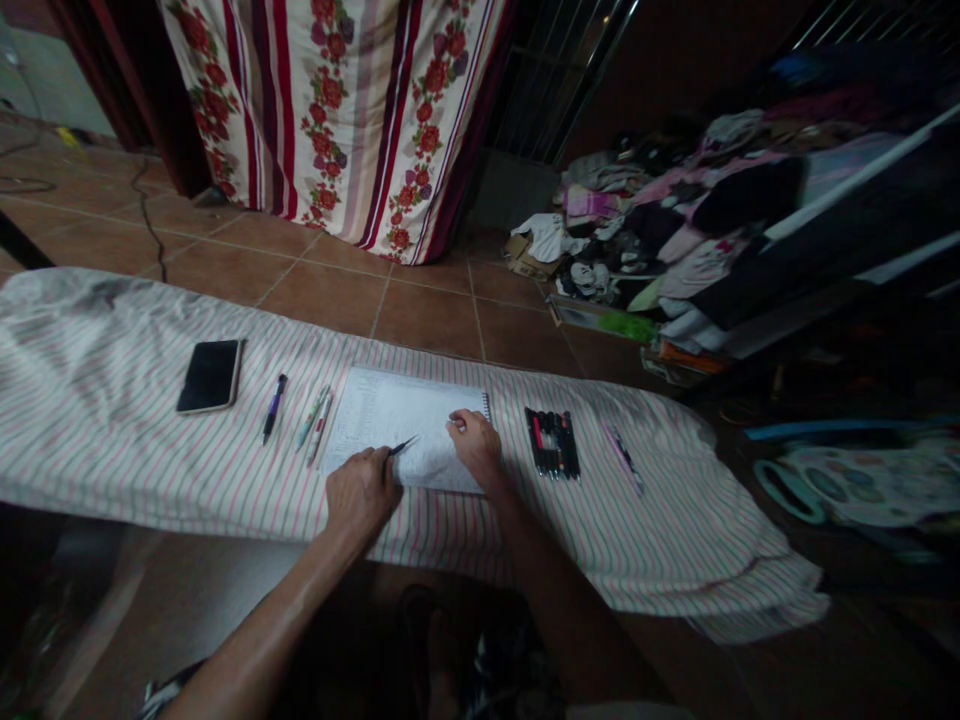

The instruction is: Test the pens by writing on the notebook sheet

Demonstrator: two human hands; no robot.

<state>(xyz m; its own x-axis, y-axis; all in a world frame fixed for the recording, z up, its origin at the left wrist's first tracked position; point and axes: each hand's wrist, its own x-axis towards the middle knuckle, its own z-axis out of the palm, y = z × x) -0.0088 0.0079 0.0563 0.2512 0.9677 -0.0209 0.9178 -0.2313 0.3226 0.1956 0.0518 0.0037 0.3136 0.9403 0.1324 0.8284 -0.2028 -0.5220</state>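
Observation:
A spiral notebook (442,405) lies on the striped cloth, its page covered in part with faint writing. My left hand (361,497) rests at the notebook's lower left and grips a thin black pen (403,446), whose tip points up and right over the page. Above the right part of the page, my right hand (478,442) is closed in a pinch. A small dark thing (458,424) shows at its fingertips, too small to name. Right of the notebook lies a row of several black pens (553,445), one with a red part.
The striped cloth (247,470) covers a long, narrow surface. On its left lie a tablet or phone (211,376), a purple pen (274,410) and two light pens (315,425). Another pen (625,458) is at right. Beyond are a floral curtain (360,110) and piled clothes (667,200).

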